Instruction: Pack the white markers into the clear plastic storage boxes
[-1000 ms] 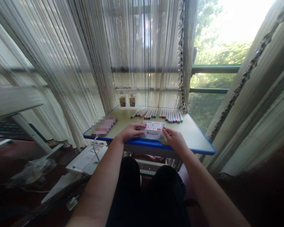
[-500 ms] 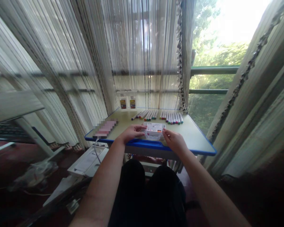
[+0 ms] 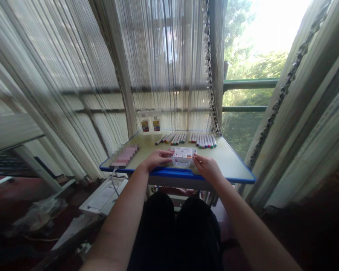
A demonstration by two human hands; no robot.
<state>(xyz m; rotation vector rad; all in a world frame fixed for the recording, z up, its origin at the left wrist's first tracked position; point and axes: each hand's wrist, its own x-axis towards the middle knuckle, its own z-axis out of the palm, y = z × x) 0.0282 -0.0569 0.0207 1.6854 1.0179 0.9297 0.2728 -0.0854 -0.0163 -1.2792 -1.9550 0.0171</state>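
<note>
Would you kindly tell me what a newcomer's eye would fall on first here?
Probably the clear plastic box with a white printed label, held between the bare left hand and right hand near the front of the pale, blue-edged table. Just beyond it, slim white markers with coloured ends lie in two groups. At the upper right, green trees show between the striped curtains.

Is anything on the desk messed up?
Nothing looks spilled: markers lie in two groups, and the left hand and right hand hold a clear box. Oddly, the pinkish object left of them appears as blocky squares, details hidden.
</note>
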